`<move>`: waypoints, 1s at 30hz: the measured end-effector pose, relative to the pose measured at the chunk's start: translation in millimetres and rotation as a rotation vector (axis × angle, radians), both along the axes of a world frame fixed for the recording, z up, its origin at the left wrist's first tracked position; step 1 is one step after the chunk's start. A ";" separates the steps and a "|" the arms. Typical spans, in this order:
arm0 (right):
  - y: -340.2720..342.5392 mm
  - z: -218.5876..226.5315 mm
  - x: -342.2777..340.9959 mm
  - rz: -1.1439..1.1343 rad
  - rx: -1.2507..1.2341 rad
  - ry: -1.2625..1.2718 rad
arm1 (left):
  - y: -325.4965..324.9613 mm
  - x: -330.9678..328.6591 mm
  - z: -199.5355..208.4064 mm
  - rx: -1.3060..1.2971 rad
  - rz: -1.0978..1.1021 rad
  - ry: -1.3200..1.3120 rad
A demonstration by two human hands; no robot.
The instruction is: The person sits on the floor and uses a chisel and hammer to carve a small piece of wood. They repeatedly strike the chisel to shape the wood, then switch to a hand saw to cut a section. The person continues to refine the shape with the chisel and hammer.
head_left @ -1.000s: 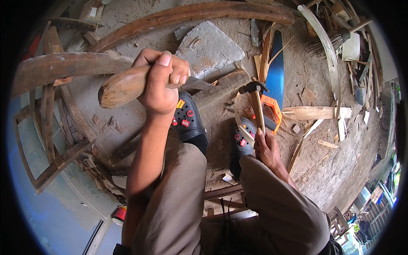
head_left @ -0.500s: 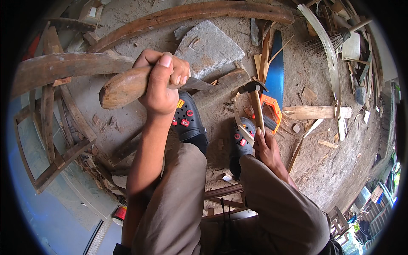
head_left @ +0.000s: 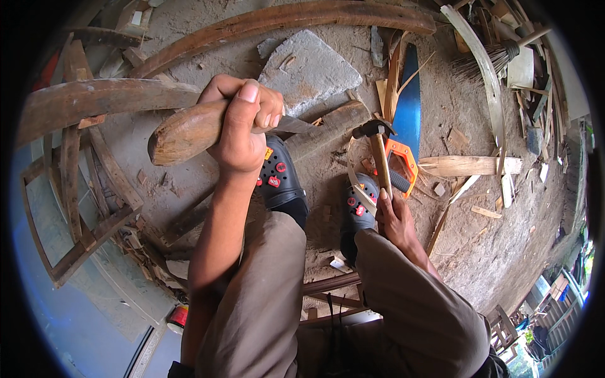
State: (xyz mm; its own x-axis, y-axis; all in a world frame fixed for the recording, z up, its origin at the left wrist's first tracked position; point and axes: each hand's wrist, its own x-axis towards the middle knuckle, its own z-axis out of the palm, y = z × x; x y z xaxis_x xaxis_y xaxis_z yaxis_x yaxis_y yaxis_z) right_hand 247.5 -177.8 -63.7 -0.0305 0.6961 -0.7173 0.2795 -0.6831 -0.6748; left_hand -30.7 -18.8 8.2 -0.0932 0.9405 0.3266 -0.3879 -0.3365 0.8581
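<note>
My left hand [head_left: 242, 132] is closed in a fist round the thick wooden handle of a wooden-handled blade [head_left: 189, 131]. Its grey metal part [head_left: 295, 125] comes out beyond my fingers and points toward a short wood block [head_left: 337, 126] on the ground; whether the tip touches it I cannot tell. In my right hand [head_left: 398, 222] is a claw hammer [head_left: 379, 151], gripped low on its wooden handle with the dark head upward, near the block's right end. A thin curved strip of wood [head_left: 360, 189] lies beside the hammer, over my right shoe [head_left: 359, 211].
A handsaw [head_left: 406, 154] with blue blade and orange handle lies right of the hammer. Beyond the block rests a grey stone slab [head_left: 312, 72]. Curved timbers [head_left: 283, 25] arch across the far side and left. Wood scraps [head_left: 469, 166] and a twig broom [head_left: 488, 63] are at right.
The wooden handle in my left hand has tilted down very slightly. My right hand and the hammer have hardly moved.
</note>
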 end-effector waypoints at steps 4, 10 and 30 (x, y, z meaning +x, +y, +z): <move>1.3 1.6 -0.4 0.006 -0.019 -0.012 | -2.5 0.5 1.7 -0.071 0.048 0.075; 3.8 6.9 -1.3 0.012 -0.044 -0.016 | -10.3 13.6 3.0 -0.091 0.154 0.093; 4.4 15.6 0.4 -0.068 -0.095 0.090 | -14.9 14.7 -0.5 0.020 -0.117 0.010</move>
